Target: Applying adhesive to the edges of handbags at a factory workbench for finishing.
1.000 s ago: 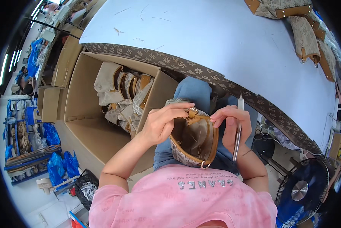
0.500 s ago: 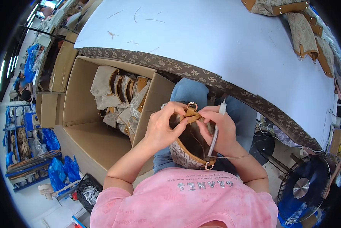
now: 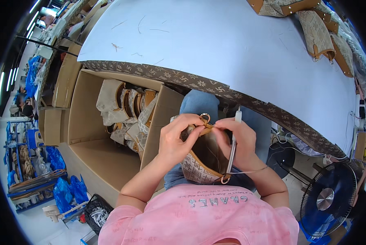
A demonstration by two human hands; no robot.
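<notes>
A tan patterned handbag point(image 3: 197, 169) with brown trim rests in my lap, its mouth open toward me. My left hand point(image 3: 175, 136) is closed, thumb and fingers pinching the bag's brown leather tab point(image 3: 208, 127) just below a gold ring point(image 3: 205, 117). At the tab's other side my right hand point(image 3: 242, 141) has its fingertips pressed together; whether they grip tab or thread is hidden. A slim white and metal pen-like tool point(image 3: 232, 155) is tucked in that same hand, pointing down at a second gold ring point(image 3: 225, 179). Thin thread trails by the right wrist.
To the left stands an open cardboard box point(image 3: 95, 159) holding several similar bags point(image 3: 128, 110). Ahead is a white tabletop point(image 3: 199, 49) with loose threads and more bags point(image 3: 315, 34) at its far right. A black fan point(image 3: 325, 199) stands at lower right, a dark basket point(image 3: 97, 214) at lower left.
My right fingers have shifted slightly at the tab, and the tool in that hand stands a little more upright. The left hand keeps its pinch. The whole view has shifted slightly.
</notes>
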